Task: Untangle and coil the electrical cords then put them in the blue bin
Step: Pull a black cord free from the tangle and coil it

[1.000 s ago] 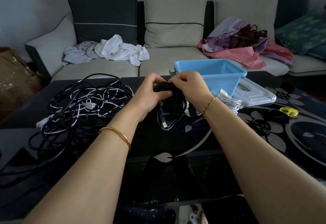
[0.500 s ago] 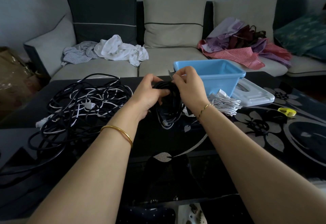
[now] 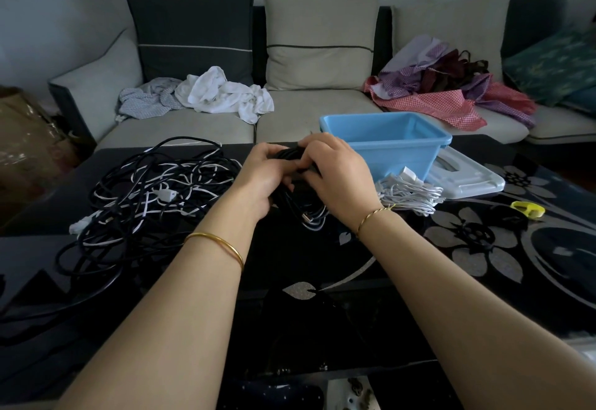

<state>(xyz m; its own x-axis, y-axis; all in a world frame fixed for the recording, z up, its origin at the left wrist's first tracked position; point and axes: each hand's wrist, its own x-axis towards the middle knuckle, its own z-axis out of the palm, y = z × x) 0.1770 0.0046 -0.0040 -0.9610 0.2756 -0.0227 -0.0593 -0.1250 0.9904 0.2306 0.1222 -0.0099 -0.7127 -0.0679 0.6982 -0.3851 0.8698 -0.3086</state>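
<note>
Gripping a coiled black cord (image 3: pixel 310 213) with left hand (image 3: pixel 262 177) and right hand (image 3: pixel 338 177) above the tabletop (image 3: pixel 354 264), just before the blue bin (image 3: pixel 396 149), beside tangled cords (image 3: pixel 154 190).

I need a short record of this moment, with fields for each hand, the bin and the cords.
left hand: grips the black coil
right hand: grips the same coil from the right
blue bin: on the table behind the hands, no cord seen inside
tangled cords: black and white heap, left on the table
white bundle: coiled, before the bin
</note>
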